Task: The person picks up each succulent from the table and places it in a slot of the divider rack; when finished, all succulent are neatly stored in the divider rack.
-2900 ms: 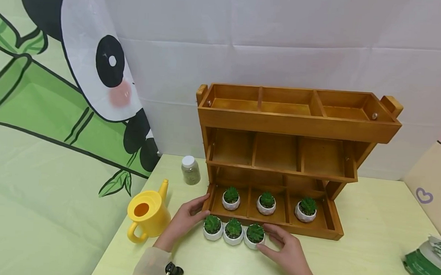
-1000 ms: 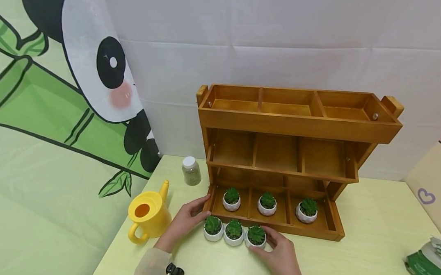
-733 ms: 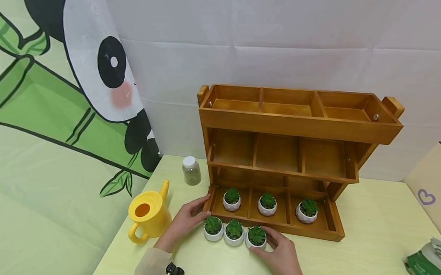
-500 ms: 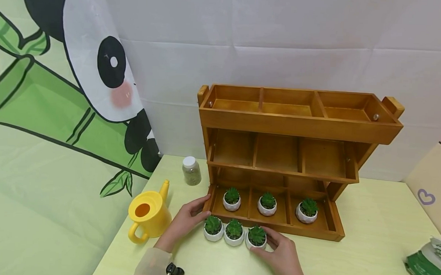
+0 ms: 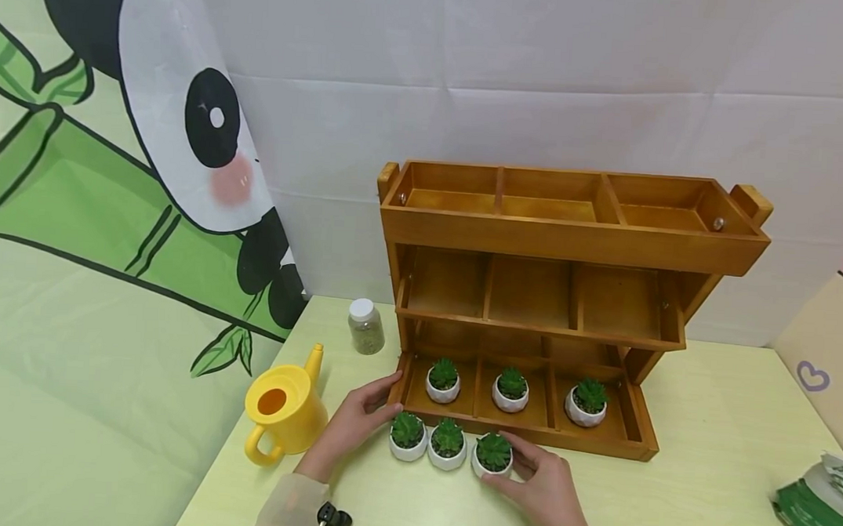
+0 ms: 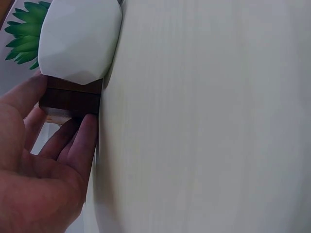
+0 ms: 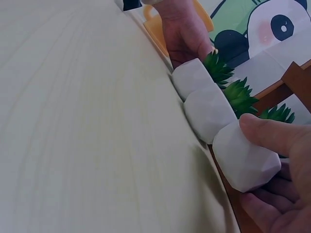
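My left hand (image 5: 360, 419) holds the front left corner of the bottom tray of a brown wooden shelf (image 5: 571, 242). In the left wrist view, thumb and fingers sit on either side of that dark wooden corner (image 6: 73, 99). Before the tray stands a row of three white faceted pots with green succulents: a left pot (image 5: 408, 437), a middle pot (image 5: 447, 445) and a right pot (image 5: 493, 454). My right hand (image 5: 542, 484) pinches the right pot between thumb and fingers. A small gap separates this pot from the middle one.
Three more potted succulents stand in the bottom tray, one (image 5: 443, 381) in each compartment. A yellow watering can (image 5: 288, 410) and a lidded glass jar (image 5: 365, 329) stand left of the shelf. A green and white bag (image 5: 824, 500) lies far right.
My right hand has shifted its hold on the right pot, and the pot has moved slightly right, away from the middle one. The left hand has stayed at the tray corner.
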The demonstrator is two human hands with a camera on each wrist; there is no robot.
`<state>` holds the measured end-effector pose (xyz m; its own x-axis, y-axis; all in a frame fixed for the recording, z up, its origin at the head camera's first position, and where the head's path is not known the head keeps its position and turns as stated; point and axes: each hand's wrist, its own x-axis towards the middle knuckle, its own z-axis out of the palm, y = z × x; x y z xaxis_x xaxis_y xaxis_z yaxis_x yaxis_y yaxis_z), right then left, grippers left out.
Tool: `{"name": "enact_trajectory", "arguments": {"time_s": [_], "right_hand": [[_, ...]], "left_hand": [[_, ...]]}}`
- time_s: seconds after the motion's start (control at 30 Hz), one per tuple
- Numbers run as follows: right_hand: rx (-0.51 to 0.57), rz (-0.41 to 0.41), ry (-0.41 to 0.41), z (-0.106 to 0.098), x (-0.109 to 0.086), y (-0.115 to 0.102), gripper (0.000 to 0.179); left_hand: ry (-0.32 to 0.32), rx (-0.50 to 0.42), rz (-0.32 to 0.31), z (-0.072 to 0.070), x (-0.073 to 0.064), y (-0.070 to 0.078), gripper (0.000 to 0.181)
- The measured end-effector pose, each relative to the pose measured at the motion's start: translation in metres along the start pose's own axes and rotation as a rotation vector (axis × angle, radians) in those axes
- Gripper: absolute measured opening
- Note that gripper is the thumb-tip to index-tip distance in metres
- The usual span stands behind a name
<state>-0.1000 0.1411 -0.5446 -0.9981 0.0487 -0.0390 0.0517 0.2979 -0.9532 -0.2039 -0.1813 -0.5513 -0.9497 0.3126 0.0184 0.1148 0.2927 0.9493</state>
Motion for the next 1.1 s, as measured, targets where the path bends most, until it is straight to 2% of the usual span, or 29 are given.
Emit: {"name": "enact_trajectory", "arguments": {"time_s": [0.37,0.5,0.77,0.93,1.1], "right_hand": [[-0.052,-0.034,-0.002,-0.013,0.001,-0.023,0.064],[-0.015,-0.049,-0.008,-0.02,0.002,-0.034,0.064],[0.007,-0.086,-0.022,-0.031,0.008,-0.058,0.066],[0.008,-0.138,-0.047,-0.038,0.015,-0.076,0.065],[-0.054,-0.216,-0.06,-0.043,0.022,-0.094,0.064]], "left_hand": [[0.01,0.012,-0.003,-0.001,0.0,0.0,0.057],[0.009,0.005,0.004,-0.001,0.0,-0.001,0.057],[0.008,0.006,-0.023,0.0,-0.002,0.001,0.057],[0.008,0.009,-0.018,0.0,-0.001,0.001,0.058],[0.003,-0.008,-0.02,0.0,-0.001,0.001,0.057]]}}
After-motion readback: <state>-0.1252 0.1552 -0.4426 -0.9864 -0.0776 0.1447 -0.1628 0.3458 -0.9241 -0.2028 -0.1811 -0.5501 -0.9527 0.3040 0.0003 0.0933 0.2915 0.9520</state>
